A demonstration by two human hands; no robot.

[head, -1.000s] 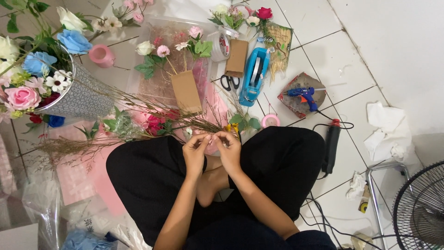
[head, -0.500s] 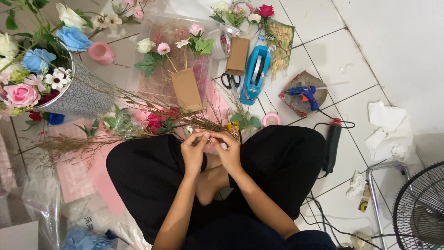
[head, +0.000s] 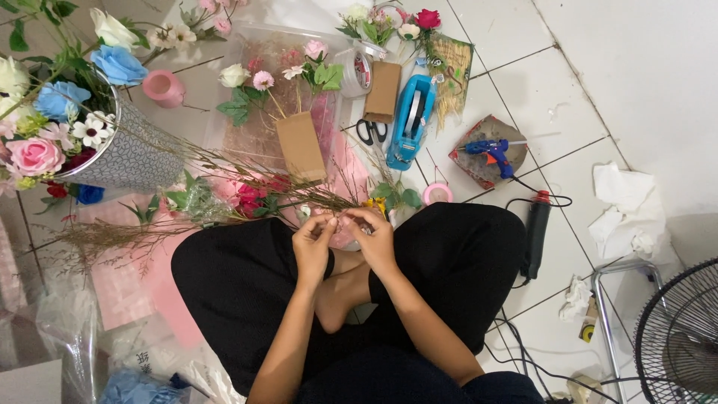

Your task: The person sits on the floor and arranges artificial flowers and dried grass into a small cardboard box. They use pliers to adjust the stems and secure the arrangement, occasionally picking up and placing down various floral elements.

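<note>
Sitting cross-legged on the tile floor, both hands up front over my lap. My left hand [head: 314, 243] & right hand [head: 375, 241] meet fingertip to fingertip, fingers curled in, pinching the thin stem end of a flower bunch [head: 250, 198]. What exactly sits betw. the tips is too small to tell. The bunch runs off to the left of my left hand: red/pink blooms, green leaves, then long dry twigs [head: 112, 236] fanning further left.

Just beyond my right hand: small yellow flower w/ green leaves [head: 389, 200], and a pink tape roll [head: 437, 194] a bit to its right. Right of that hand, past my knee, a black glue gun [head: 535, 236] w/ cord.

Further ahead of the left hand: brown paper-wrapped mini bouquet [head: 301, 146] lying on a clear plastic tray [head: 262, 135]. Ahead of the right hand: black scissors [head: 371, 132], blue tape dispenser [head: 410, 123], flat brown rectangular packet [head: 383, 91], clear tape roll [head: 356, 72]. Blue glue gun [head: 490, 153] on a worn board, ahead-right.

Far left of the left hand: patterned grey vase [head: 131, 157] tipped over, full of blue, pink, white blooms; pink ribbon spool [head: 163, 87] beyond it. Far right: crumpled white tissue [head: 632, 213], fan [head: 677, 337] nearer me.
</note>
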